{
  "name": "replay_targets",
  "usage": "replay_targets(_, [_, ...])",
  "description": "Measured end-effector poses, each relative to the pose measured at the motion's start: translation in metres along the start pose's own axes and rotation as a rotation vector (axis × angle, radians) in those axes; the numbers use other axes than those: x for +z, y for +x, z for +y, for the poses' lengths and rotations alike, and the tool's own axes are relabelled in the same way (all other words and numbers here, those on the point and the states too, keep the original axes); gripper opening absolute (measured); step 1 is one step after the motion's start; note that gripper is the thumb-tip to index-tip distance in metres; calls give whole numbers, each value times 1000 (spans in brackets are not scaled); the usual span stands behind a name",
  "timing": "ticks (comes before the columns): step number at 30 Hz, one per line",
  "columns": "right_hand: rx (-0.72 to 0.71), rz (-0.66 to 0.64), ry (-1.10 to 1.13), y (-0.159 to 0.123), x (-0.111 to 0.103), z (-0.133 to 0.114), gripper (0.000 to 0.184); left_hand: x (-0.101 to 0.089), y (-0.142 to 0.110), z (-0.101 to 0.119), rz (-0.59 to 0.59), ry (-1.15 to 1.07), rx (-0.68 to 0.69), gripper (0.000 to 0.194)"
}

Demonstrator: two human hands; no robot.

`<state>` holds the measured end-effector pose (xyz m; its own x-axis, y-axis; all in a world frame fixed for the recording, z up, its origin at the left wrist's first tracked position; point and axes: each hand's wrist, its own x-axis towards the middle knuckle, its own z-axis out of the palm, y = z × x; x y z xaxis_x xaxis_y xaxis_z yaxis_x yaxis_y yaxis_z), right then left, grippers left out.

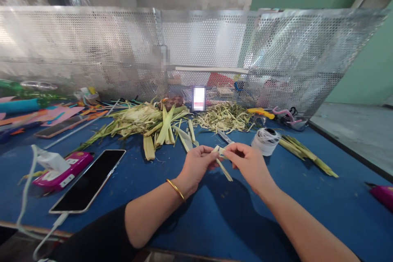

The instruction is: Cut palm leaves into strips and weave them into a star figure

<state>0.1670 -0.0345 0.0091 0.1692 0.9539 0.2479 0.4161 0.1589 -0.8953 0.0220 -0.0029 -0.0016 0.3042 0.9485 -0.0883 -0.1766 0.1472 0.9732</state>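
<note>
Pale green husk strips (225, 168) are pinched between my two hands above the blue table. My left hand (199, 166), with a gold bangle at its wrist, closes thumb and fingers on one side of them. Close beside it, my right hand (245, 163) grips the other side, its fingers partly hidden. Scissors (225, 137) lie just beyond the hands. A spool of white string (265, 141) stands right behind my right hand. Farther back on the left is a heap of long husk leaves (138, 120), and to its right a pile of thin shredded strips (225, 117).
A phone (89, 182) on a charging cable and a magenta power strip (66, 172) occupy the left. Coloured paper (66, 114) lies behind them. A husk bundle (308, 155) rests at right. A perforated metal screen (123, 49) borders the table's back.
</note>
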Motion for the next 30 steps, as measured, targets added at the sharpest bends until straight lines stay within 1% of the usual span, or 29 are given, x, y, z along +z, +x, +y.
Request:
replay_targets(5, [113,-48,80,3,1,5,22,2,-2,2,25,79,48,17])
replay_targets(10, [143,-39,78,4,1,5,20,4,-2,1,27,139,87,11])
replay_targets(13, [127,-37,43,4,0,3,18,4,-2,0,28,173,108,11])
replay_targets(16, [135,-50,53,4,-2,1,17,3,-2,0,31,204,125,11])
replay_targets(22, [199,-110,135,4,-8,-6,16,2,-1,0,38,224,129,12])
replay_targets(30, [238,-106,136,6,-6,-2,14,3,-1,2,29,244,144,13])
